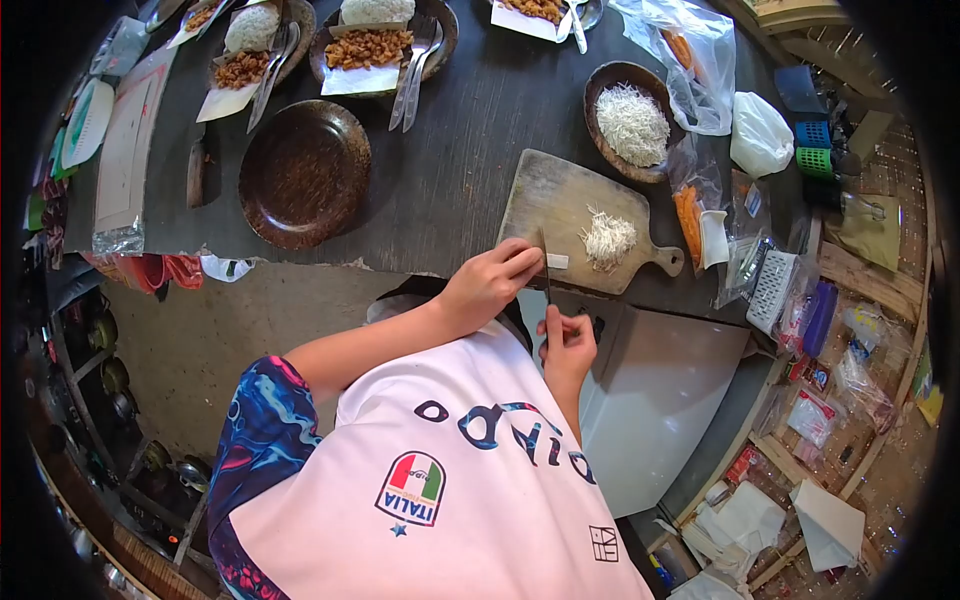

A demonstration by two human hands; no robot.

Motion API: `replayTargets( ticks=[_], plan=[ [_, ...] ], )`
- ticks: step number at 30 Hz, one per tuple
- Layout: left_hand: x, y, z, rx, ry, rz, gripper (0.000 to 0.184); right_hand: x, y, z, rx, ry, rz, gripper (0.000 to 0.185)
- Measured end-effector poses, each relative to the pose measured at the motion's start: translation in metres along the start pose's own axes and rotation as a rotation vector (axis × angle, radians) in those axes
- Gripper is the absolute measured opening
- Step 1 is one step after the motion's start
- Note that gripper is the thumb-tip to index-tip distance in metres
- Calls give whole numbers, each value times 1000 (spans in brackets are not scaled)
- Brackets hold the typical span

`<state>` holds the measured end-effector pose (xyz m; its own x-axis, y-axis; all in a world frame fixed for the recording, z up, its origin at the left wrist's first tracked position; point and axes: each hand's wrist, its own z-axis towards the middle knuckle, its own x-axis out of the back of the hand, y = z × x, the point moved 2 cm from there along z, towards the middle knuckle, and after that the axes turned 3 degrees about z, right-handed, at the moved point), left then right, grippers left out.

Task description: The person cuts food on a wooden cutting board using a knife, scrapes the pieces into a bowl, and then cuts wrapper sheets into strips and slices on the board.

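Note:
A wooden cutting board (570,195) with a short handle lies at the table's front edge. My right hand (567,340) is closed around the handle of a knife (547,285), whose thin blade points away over the board's edge. My left hand (492,287) is at the board's near left side, fingers bunched right beside the blade; what they pinch is hidden. Just right of the blade lies a small flat white piece (558,261). A heap of fine white shreds (608,240) rests on the board. Behind it, a brown bowl (597,82) holds more white shreds (632,125).
A dark round plate (305,173) is on the table (440,190), with another knife (196,170) left of it. Plates with rice (377,10), brown food and cutlery stand at the back. Right of the board are bagged carrots (688,222) and a white plastic bag (762,135).

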<state>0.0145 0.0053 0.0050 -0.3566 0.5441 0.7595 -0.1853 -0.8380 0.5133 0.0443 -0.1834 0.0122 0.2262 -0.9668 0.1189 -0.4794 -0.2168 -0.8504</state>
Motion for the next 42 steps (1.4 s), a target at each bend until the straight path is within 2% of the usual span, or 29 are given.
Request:
replayTargets(
  ticks=[16,21,30,42],
  plan=[
    [0,-1,1,19,22,-29,33,-4,-13,-8,20,15,-78,29],
    [0,0,-1,10,40,-19,28,-6,-6,3,19,-1,-14,29],
    [-1,-2,-3,16,40,-1,36,-8,-11,3,19,-7,0,29],
    [3,0,-3,3,15,-6,34,-12,-10,1,46,-8,1,29]
  ],
)
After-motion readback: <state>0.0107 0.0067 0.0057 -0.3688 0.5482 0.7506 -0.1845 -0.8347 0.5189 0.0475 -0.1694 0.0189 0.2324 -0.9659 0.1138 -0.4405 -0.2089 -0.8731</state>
